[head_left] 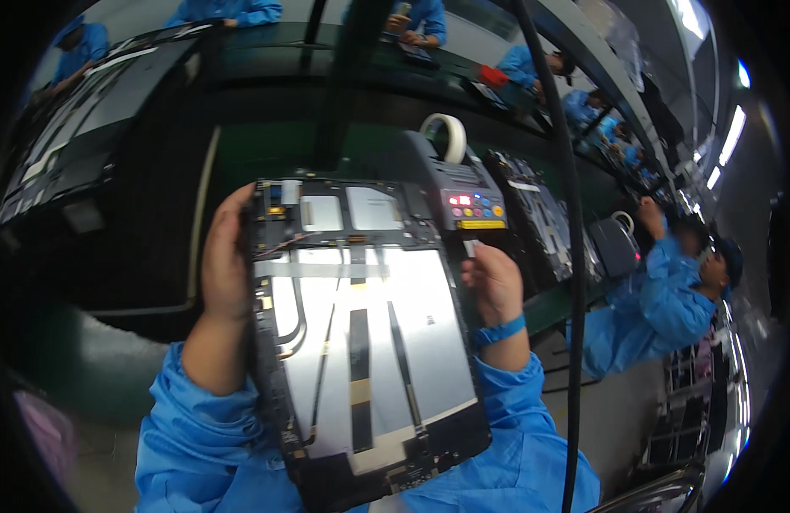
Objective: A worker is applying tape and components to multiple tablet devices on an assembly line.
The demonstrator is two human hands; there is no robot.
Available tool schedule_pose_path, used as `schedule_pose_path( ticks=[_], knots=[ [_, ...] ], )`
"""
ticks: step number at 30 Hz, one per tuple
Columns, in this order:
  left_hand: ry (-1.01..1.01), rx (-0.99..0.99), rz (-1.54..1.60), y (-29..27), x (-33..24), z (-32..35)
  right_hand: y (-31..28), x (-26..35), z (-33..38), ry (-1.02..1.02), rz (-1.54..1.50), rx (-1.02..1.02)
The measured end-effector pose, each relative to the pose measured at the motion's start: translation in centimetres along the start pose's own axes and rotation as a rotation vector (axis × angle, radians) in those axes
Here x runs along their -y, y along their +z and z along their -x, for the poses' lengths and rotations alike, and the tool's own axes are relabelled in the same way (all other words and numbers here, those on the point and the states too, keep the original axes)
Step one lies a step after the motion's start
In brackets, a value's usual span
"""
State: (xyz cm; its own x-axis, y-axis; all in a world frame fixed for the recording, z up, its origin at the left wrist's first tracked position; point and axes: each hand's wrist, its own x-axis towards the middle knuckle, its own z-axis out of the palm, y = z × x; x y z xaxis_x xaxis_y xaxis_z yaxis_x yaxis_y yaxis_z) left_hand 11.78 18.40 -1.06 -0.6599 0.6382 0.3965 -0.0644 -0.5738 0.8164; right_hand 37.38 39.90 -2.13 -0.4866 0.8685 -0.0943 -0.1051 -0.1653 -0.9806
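Observation:
An opened tablet (378, 333) with its inner parts bare is tilted up in front of me. Silver panels, dark flex cables and a strip of pale tape (322, 269) show on it. My left hand (226, 256) is closed on the tablet's upper left edge. Just right of the tablet, my right hand (497, 286) pinches a small whitish piece of tape (472, 248). This piece lies right below the front of a grey tape dispenser (465, 184), and I cannot tell if it is still joined to it. A blue band circles my right wrist.
A roll of tape (450, 137) stands on top of the dispenser. More opened tablets (531, 209) lie to its right, beside a second dispenser (614, 244). A black cable (574, 282) hangs at the right. Other people in blue work across the bench and at the right (651, 299).

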Motion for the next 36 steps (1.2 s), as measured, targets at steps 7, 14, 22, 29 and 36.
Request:
schedule_pose_path(
  ticks=[7,14,22,29,36],
  knots=[
    [0.157,0.095,-0.113,1.8,-2.7,0.9,2.2,5.9,4.8,-0.345,0.215,0.079],
    [0.265,-0.058,-0.27,0.0,-0.8,0.1,0.8,-0.1,1.7,-0.532,0.417,-0.309],
    [0.179,-0.016,-0.169,-1.1,-0.4,-0.2,2.1,-2.0,-0.4,-0.461,0.07,-0.124],
    [0.547,0.05,-0.341,-0.2,-0.5,-0.4,6.5,7.4,6.1,-0.741,0.025,0.271],
    [0.602,0.043,-0.616,0.7,-3.1,0.7,15.2,10.7,2.7,-0.802,0.544,0.851]
  ],
)
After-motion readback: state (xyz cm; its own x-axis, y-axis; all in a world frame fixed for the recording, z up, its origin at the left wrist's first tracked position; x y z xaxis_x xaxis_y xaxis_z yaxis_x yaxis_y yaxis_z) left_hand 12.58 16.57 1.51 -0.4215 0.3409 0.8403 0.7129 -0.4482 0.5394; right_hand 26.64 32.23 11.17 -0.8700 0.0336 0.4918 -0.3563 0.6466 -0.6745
